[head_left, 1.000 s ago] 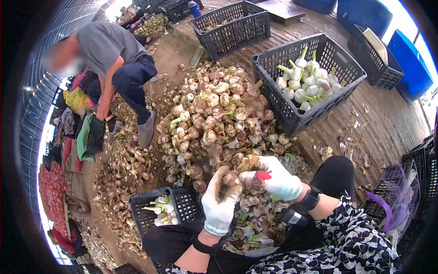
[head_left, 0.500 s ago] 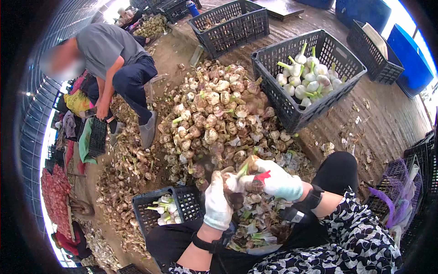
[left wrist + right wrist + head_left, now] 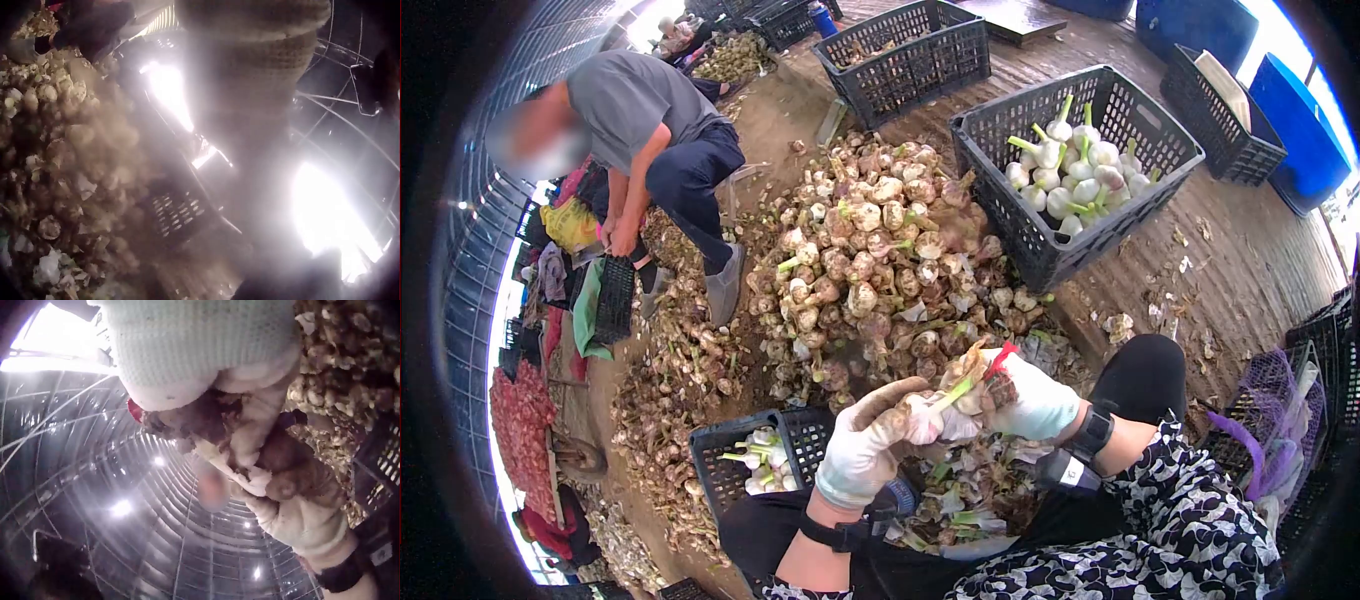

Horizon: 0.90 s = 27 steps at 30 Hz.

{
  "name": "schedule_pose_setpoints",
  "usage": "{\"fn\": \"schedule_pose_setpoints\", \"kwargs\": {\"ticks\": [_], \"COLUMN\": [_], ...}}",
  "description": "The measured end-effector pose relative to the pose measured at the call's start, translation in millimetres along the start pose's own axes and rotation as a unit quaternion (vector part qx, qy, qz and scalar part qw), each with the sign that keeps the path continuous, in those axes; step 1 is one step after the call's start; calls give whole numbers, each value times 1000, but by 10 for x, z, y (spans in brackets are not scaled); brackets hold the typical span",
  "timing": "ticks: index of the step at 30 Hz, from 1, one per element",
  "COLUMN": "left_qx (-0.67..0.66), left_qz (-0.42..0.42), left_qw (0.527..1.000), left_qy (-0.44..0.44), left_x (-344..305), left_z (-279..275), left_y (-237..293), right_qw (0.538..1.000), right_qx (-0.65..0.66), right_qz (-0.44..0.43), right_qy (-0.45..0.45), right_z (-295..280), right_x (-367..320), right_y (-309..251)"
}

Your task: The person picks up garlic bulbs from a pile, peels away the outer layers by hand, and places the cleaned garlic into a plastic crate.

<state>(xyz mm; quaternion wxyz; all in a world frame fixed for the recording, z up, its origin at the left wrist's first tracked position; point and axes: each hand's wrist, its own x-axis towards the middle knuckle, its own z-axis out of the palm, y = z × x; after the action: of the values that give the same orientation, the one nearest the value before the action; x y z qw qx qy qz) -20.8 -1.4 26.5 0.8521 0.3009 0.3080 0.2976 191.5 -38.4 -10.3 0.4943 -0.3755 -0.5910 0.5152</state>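
Observation:
Both hands wear soiled white knit gloves and meet in front of the lap. My left hand (image 3: 865, 445) holds a garlic bulb (image 3: 923, 422) by its left side, thumb and fingers around it. The bulb shows pale, pinkish skin with a green stem (image 3: 956, 392) slanting up to the right. On the stem side, my right hand (image 3: 1032, 400) grips the bulb's loose brown husk (image 3: 967, 368); a red strip (image 3: 1001, 358) is on this glove's finger. A pale strip of skin (image 3: 250, 480) spans the hands in the right wrist view. The left wrist view shows mainly glove cuff (image 3: 256, 69).
Unpeeled garlic (image 3: 870, 250) is heaped just ahead. A black crate (image 3: 1090, 240) with clean white bulbs stands right of it, and a smaller basket (image 3: 805, 440) with bulbs at my left knee. Peelings (image 3: 965, 490) lie between the legs. Another person (image 3: 650, 130) bends at the left.
The hands have turned and moved slightly; the brown bulb now shows pale skin and a green stem. The left hand tilts left, and husk has come loose toward the right hand.

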Motion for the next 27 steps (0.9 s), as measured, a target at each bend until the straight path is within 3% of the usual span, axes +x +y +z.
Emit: {"fn": "schedule_pose_setpoints", "kwargs": {"ticks": [3, 4, 5, 6, 8, 9, 10, 12, 13, 14, 16, 18, 19, 20, 22, 23, 25, 27], "left_qx": [-2, -64, -125, -125, -119, -90, -118, 81, 136, 135, 79, 40, 42, 43, 46, 51, 83, 141], "left_qz": [-10, -21, -31, -30, 4, 24, 36, 90, 126, 124, 82, 79, 74, 69, 73, 66, 62, 87], "left_qw": [999, 994, 984, 984, 991, 996, 992, 992, 982, 983, 993, 996, 996, 996, 995, 994, 990, 980], "left_qy": [-37, -82, -126, -126, -57, -1, -40, 46, 22, 25, 26, 18, 27, 36, 52, 65, 97, 106], "left_x": [35, 38, 41, 45, 74, 122, 144, 122, 122, 103, 60, 26, 27, 35, 24, -7, -20, 23], "left_z": [-78, -90, -85, -50, 53, 48, 102, 80, 24, -11, -6, 56, 45, 29, 33, 35, 113, 91], "left_y": [-29, -54, -77, -85, -96, -134, -133, -234, -248, -249, -216, -140, -121, -106, -81, -85, -41, -106], "right_qw": [997, 967, 893, 894, 828, 852, 852, 972, 986, 985, 979, 973, 970, 989, 981, 983, 910, 986], "right_qx": [14, 207, 390, 389, 545, 503, 504, 192, 122, 124, 60, 2, 40, -96, -184, -175, -261, -100], "right_qz": [52, 121, 186, 186, 133, 127, 124, 137, 116, 119, -2, 4, -86, -48, 5, 15, 197, 86], "right_qy": [55, 92, 124, 123, 16, 65, 67, 24, -3, -4, 193, 229, 222, 101, -55, -52, -254, -105], "right_z": [81, 125, 139, 108, 7, 15, 10, 0, -44, -120, -332, -735, -736, -594, -149, -124, -219, -246], "right_x": [-96, -130, -149, -133, -77, -7, -3, 5, 11, 41, 116, 72, 148, 38, -74, -109, -40, -8], "right_y": [-125, -107, -94, -95, -102, -54, -64, -138, -152, -144, -119, 137, 287, 417, 112, 158, 152, 73]}}
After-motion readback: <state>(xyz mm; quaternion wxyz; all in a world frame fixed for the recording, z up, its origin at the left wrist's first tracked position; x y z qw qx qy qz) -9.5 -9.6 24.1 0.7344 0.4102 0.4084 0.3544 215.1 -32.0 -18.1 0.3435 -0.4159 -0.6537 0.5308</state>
